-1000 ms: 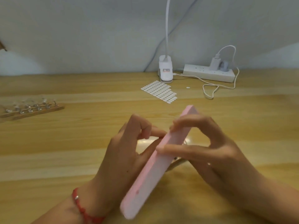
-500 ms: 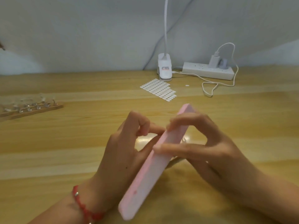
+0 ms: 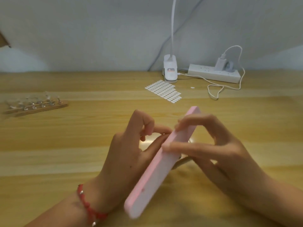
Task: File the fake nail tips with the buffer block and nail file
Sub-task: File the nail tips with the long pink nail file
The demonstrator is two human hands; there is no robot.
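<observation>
Buffer block [image 3: 152, 185] barely shifted; right hand [image 3: 218, 149] pinches its edges.

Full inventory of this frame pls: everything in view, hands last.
pink buffer block: 1, pink, centre, held tilted above the table
wooden rack: 1, tan, far left
clear nail tips: on the rack, too blurred to count
sticker sheet: 1, white ovals, beyond the hands
loose sticker: 1, white, right of the sheet
clip lamp: 1, white, back centre
power strip: 1, white, back right
charger: 1, white, plugged into the strip
cable: 1, white, looped in front of the strip
tan piece: 1, under the block, mostly hidden
table: 1, light wood
bracelet: 1, red, left wrist
left hand: fingers curled behind the block; contents hidden
right hand: pinches the block
</observation>
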